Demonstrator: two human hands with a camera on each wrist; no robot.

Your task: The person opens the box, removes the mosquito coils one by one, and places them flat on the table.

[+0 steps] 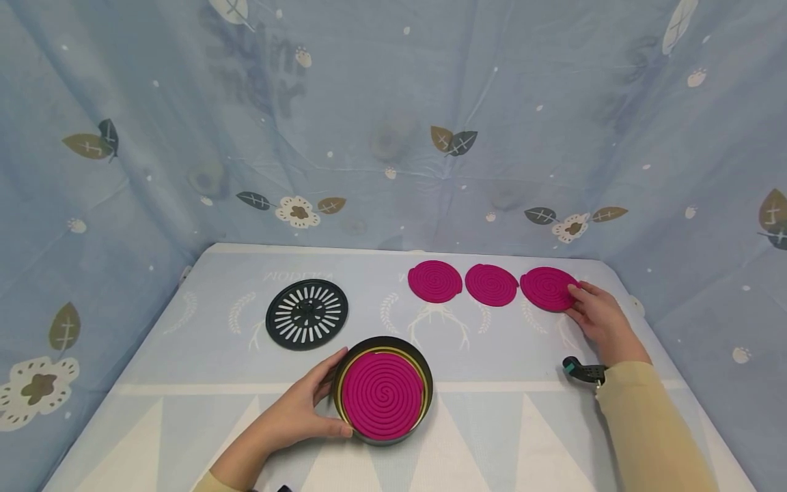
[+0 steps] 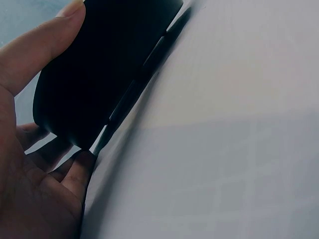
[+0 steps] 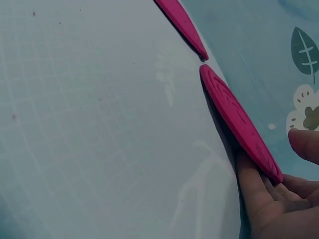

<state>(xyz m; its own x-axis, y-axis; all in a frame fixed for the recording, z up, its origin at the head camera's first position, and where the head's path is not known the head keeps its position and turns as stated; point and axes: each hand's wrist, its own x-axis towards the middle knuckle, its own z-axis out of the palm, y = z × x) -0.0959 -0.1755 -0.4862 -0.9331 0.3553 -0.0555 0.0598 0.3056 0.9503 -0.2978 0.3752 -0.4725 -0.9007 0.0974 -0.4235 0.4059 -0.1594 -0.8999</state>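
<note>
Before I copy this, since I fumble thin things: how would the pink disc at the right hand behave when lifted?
The pink disc probably holds its shape: it looks flat, not sagging, with the right hand under one edge. Being thin, it's likely light. Its ridged spiral face may help grip.

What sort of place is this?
It looks like a small curtained-off work booth: blue cloth with leaves and flowers hangs behind and on both sides of a table with a printed surface.

It is a curtained-off workspace: leaf-printed blue fabric [image 1: 369, 102] hangs around the table [image 1: 203, 355].
</note>
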